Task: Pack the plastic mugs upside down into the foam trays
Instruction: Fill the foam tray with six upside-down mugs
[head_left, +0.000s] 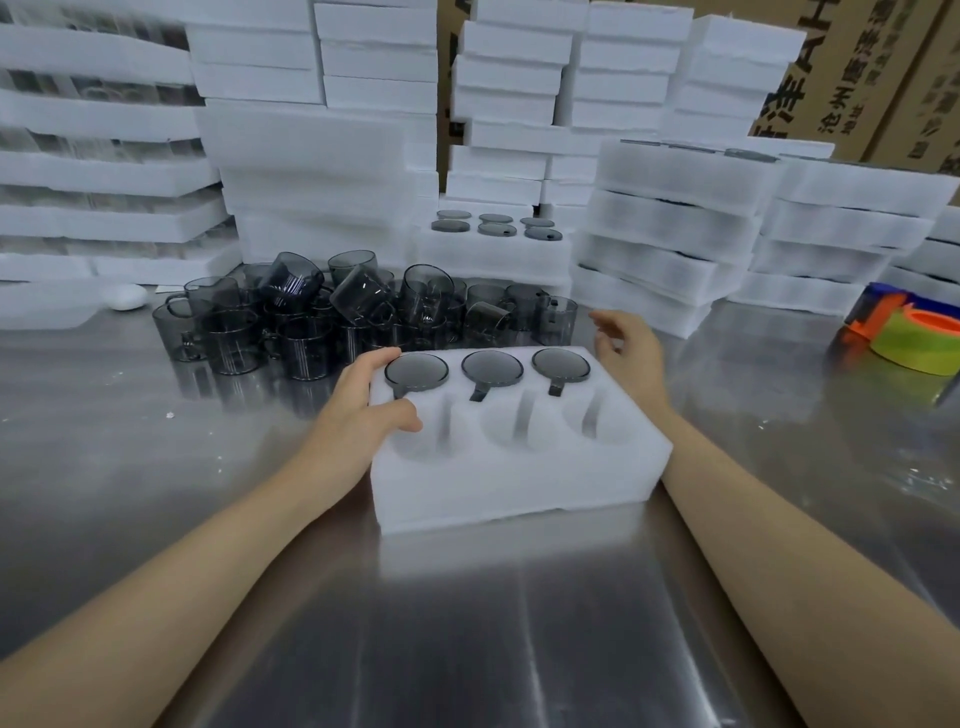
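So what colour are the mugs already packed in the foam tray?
The packed mugs are translucent smoky grey; the head view shows it best.

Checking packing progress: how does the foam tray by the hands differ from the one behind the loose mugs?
The near tray holds three upside-down mugs in its far row, near row empty; the back tray shows six. The near tray lies on the steel table with the left hand gripping it; the back tray tops a foam stack, untouched. Both are white foam.

View: one wide-angle head camera, worn by the person.
Facing: forward and down across the bench (130, 441).
Nearness: close over the foam tray (519, 483), mid-frame; foam stacks (311, 171) fill the far edge.
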